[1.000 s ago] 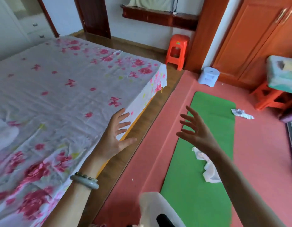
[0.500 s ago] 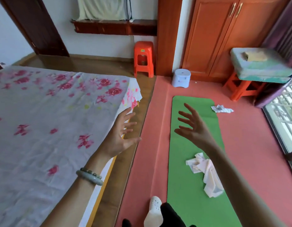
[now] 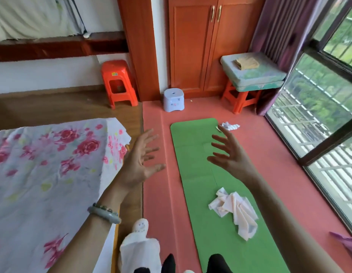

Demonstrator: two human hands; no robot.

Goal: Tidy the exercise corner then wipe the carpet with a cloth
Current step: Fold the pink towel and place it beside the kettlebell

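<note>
- Head view: left hand (image 3: 140, 164) and right hand (image 3: 229, 155) raised mid-frame, fingers spread, holding nothing.
- Green mat (image 3: 206, 174) flat on red carpet (image 3: 161, 194), centre-right.
- White cloth (image 3: 237, 210) crumpled on mat, lower right.
- Floral bed (image 3: 43, 164) left.

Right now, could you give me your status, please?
Left hand, right hand open, empty. Green mat unrolled, white cloth crumpled on it. White scrap on carpet.

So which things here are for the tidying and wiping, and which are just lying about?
For the job: green mat, white cloth lying on it, crumpled white scrap by the mat's far corner, red carpet.
Just lying about: flowered bed, orange stool, small white stool, cushioned stool, wardrobe.
</note>
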